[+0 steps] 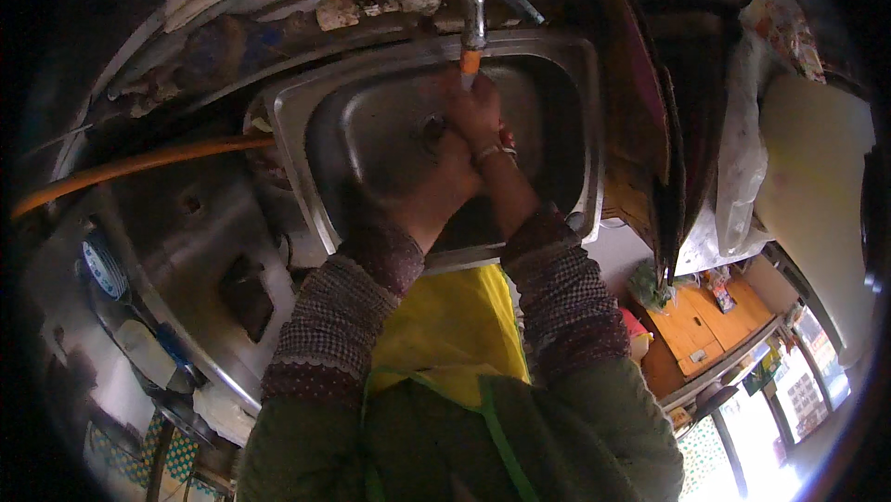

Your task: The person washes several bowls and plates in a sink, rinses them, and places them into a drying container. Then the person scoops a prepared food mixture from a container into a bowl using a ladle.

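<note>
My left hand (456, 157) and my right hand (475, 112) meet over a stainless steel sink basin (390, 147), just below a metal faucet (475, 22) with an orange band near its spout. The two hands touch and overlap, and their fingers are blurred and partly hidden. A small red thing (507, 136) shows beside the right wrist; what it is cannot be told. The drain (433, 125) lies left of the hands. Patterned sleeve covers reach over both forearms.
An orange-brown pole (139, 166) reaches to the sink's left rim. Dark upright boards (644, 98) stand close on the right, with a clear plastic bag (741, 154) beyond them. Leafy greens (649, 285) lie by a wooden cabinet (703, 328). A blue-and-white patterned utensil (104, 269) lies far left.
</note>
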Motion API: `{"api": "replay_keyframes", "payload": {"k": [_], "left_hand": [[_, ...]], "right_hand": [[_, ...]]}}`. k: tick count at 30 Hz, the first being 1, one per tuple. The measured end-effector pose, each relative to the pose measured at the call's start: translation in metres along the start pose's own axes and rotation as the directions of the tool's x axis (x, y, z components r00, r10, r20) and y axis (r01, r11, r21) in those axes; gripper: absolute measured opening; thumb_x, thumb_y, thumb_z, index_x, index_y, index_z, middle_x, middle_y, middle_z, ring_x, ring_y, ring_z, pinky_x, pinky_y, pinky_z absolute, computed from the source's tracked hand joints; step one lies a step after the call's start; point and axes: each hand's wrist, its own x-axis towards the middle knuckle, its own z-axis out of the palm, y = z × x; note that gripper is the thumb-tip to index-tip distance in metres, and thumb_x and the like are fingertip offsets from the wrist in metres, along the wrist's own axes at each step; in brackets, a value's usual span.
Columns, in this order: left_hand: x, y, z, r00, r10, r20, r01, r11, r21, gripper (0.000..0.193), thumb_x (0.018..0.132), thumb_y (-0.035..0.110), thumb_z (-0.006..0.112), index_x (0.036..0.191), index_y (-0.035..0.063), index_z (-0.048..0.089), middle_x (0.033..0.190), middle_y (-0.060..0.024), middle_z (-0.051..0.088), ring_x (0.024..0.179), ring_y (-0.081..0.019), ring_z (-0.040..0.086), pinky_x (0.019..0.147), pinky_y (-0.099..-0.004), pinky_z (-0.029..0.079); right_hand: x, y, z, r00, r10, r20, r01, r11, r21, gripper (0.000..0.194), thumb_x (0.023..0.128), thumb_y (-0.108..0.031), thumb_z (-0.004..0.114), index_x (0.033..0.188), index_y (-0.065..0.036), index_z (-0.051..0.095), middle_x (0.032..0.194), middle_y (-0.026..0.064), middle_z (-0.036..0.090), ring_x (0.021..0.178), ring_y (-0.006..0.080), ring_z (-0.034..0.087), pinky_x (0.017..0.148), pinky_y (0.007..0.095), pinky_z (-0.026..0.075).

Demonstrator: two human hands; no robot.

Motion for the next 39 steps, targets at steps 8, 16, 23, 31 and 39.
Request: {"api": "replay_keyframes", "payload": {"k": [8, 16, 23, 31, 39], "left_hand": [[0.023, 0.015, -0.022, 0.809, 0.266, 0.524, -0.572, 0.152, 0.806, 0.038, 0.103, 0.037, 0.05, 0.124, 0.0071, 0.059, 0.114, -0.0109, 0.066, 0.1, -0.0255, 0.065, 0.088, -0.04, 0.054], [0.002, 0.014, 0.048, 0.969, 0.224, -0.102, -0.211, 0.969, 0.126, 0.037, 0.104, 0.04, 0.044, 0.125, 0.0126, 0.059, 0.113, -0.0084, 0.064, 0.107, -0.0265, 0.062, 0.093, -0.0436, 0.053], [-0.001, -0.004, 0.025, 0.968, 0.091, 0.235, -0.082, 0.995, -0.05, 0.049, 0.101, 0.051, 0.05, 0.127, 0.0098, 0.054, 0.126, -0.0115, 0.06, 0.113, -0.031, 0.06, 0.091, -0.0526, 0.055], [-0.054, 0.019, 0.056, 0.984, 0.179, -0.016, -0.161, 0.917, 0.364, 0.056, 0.097, 0.053, 0.058, 0.134, 0.0106, 0.051, 0.134, -0.0118, 0.056, 0.123, -0.031, 0.055, 0.1, -0.057, 0.048], [-0.2, 0.051, 0.04, 0.977, 0.209, 0.05, -0.203, 0.824, 0.529, 0.066, 0.098, 0.046, 0.059, 0.148, 0.006, 0.04, 0.147, -0.0157, 0.048, 0.139, -0.0326, 0.043, 0.112, -0.0566, 0.039]], "right_hand": [[-0.042, -0.002, -0.032, 0.83, -0.531, 0.172, 0.542, 0.691, -0.478, 0.029, 0.088, -0.024, 0.067, 0.106, -0.001, 0.064, 0.094, 0.0168, 0.063, 0.088, 0.0363, 0.065, 0.073, 0.0447, 0.053], [0.0, -0.03, -0.051, 0.921, -0.348, -0.175, 0.344, 0.937, -0.052, 0.019, 0.085, -0.017, 0.067, 0.094, -0.002, 0.061, 0.089, 0.0156, 0.062, 0.08, 0.0351, 0.062, 0.068, 0.0438, 0.05], [-0.017, -0.072, -0.055, 0.783, -0.538, -0.313, 0.425, 0.829, -0.362, 0.026, 0.102, -0.026, 0.055, 0.117, -0.006, 0.063, 0.096, 0.0134, 0.071, 0.085, 0.0344, 0.068, 0.076, 0.0394, 0.054], [-0.049, -0.191, -0.14, 0.809, -0.386, -0.443, 0.449, 0.893, 0.041, 0.025, 0.098, -0.023, 0.058, 0.111, -0.005, 0.069, 0.1, 0.0181, 0.07, 0.095, 0.0357, 0.068, 0.083, 0.0393, 0.052], [-0.082, -0.299, -0.157, 0.846, -0.447, 0.291, 0.495, 0.456, -0.74, 0.016, 0.095, -0.024, 0.058, 0.095, -0.013, 0.07, 0.084, 0.0145, 0.072, 0.074, 0.0355, 0.071, 0.064, 0.0476, 0.057]]}}
